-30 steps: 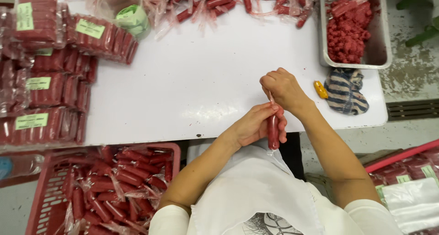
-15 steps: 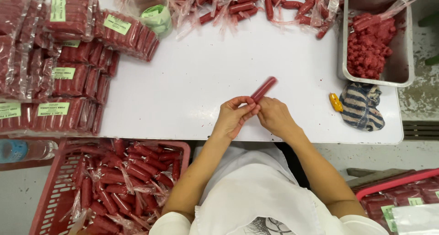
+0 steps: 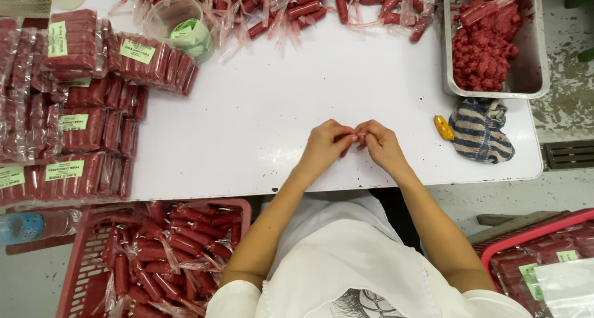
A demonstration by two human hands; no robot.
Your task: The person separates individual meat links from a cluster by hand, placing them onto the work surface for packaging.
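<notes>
My left hand [image 3: 326, 146] and my right hand [image 3: 382, 146] meet fingertip to fingertip over the near part of the white table [image 3: 266, 120]. Between them they pinch a red wrapped sausage [image 3: 348, 148], which shows only as a small dark red patch under the fingers. Most of it is hidden by both hands. A pile of wrapped red sausages [image 3: 297, 5] lies along the far edge of the table.
Stacks of labelled sausage packs [image 3: 80, 107] fill the left side. A clear cup with a green tape roll [image 3: 185, 30] stands at the far left. A metal tray of red minced meat [image 3: 492, 46], a striped cloth [image 3: 479, 129] and a small yellow item [image 3: 443, 127] lie right. Red baskets [image 3: 161, 256] sit below.
The sausage, earlier held out slanting above my hands, is now drawn in and covered by my fingers. Both hands have closed together over the table.
</notes>
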